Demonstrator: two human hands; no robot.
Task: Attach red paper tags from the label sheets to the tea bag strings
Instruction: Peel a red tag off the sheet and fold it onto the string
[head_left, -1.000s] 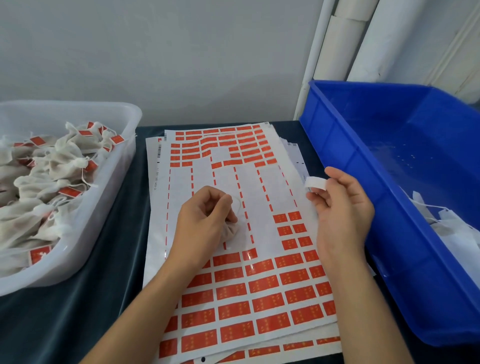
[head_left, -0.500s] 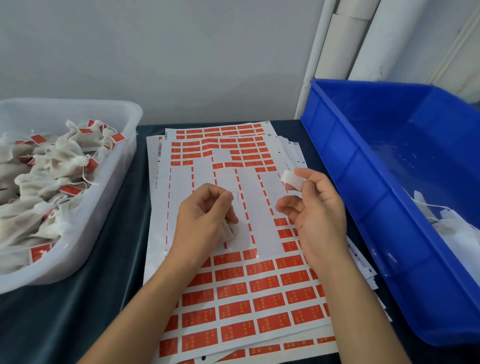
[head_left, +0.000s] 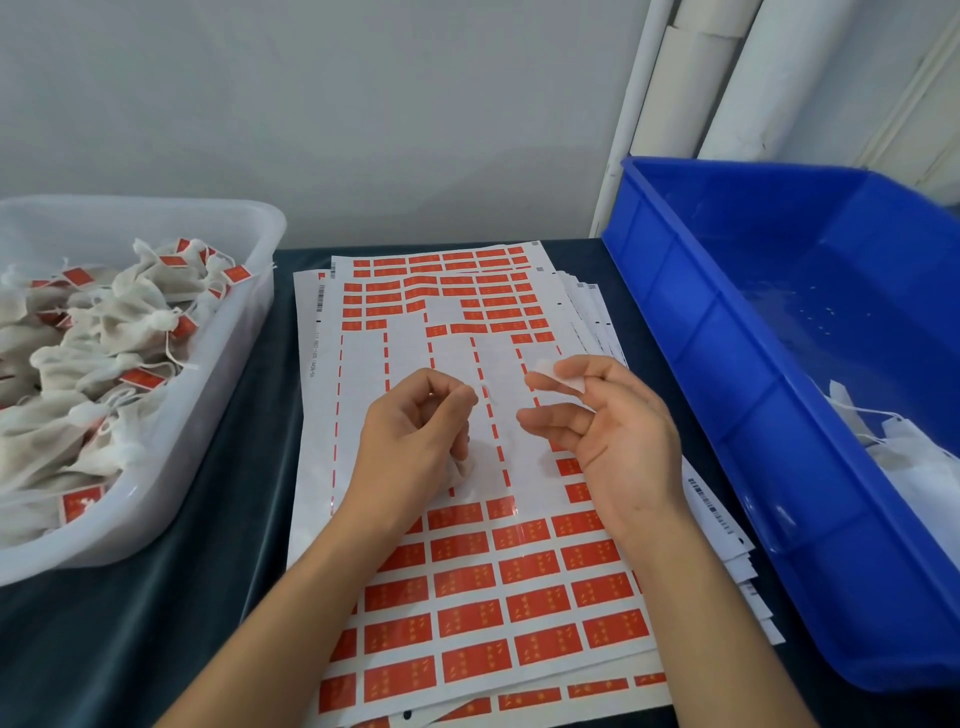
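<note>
A stack of label sheets (head_left: 467, 582) with rows of red tags lies in the middle of the dark table. My left hand (head_left: 415, 431) hovers over the sheet's peeled middle. It holds a white tea bag (head_left: 460, 470) in its palm and pinches the bag's string (head_left: 485, 392) between thumb and forefinger. My right hand (head_left: 608, 436) is just to the right, palm turned left, with a peeled tag (head_left: 558, 376) stuck on its fingertips, white back facing me. The tag and the string are a short gap apart.
A clear plastic tub (head_left: 223, 364) at the left holds several tea bags with red tags on them. A blue crate (head_left: 737, 395) at the right holds untagged white tea bags (head_left: 914, 457) in its near corner. White pipes (head_left: 696, 83) stand behind it.
My right hand has moved left from beside the blue crate toward my left hand, carrying the peeled tag. My left hand has stayed in place with the tea bag.
</note>
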